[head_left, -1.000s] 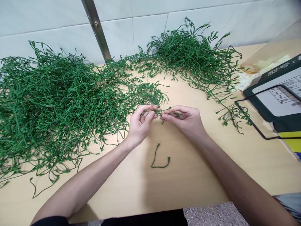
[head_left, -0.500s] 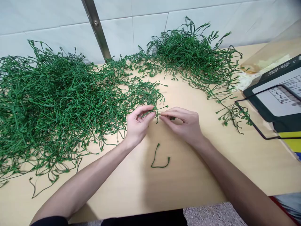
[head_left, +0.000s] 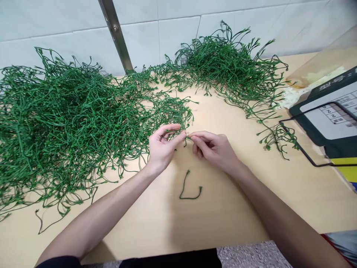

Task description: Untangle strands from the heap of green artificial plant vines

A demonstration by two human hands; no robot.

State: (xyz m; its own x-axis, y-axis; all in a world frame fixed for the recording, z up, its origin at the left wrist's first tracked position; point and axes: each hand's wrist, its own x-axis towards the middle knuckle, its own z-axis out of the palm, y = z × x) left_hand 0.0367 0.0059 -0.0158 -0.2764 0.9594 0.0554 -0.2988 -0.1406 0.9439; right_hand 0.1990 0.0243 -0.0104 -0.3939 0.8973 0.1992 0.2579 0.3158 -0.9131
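Observation:
Between my hands is a thin green plastic stem (head_left: 188,138). My left hand (head_left: 164,147) pinches it with thumb and forefinger at the right edge of the larger heap. My right hand (head_left: 214,149) also has thumb and forefinger closed on it, a short way to the right of the left fingertips. Part of the stem is hidden by the fingers. Nearer my body, a single bent green stem (head_left: 190,198) with branched tips lies on the table (head_left: 223,212). The large tangled heap of green stems (head_left: 69,115) spreads left of and behind my left hand.
A second heap of green stems (head_left: 225,63) lies at the back against the tiled wall (head_left: 178,33). A metal post (head_left: 115,33) stands behind. At right are a dark box with a white label (head_left: 331,115), a black wire frame (head_left: 302,152) and white pieces (head_left: 292,97) beside clear plastic.
My right hand has turned slightly and its other fingers have curled in, while its pinch stays beside the left fingertips. My left hand and the loose stem have hardly moved.

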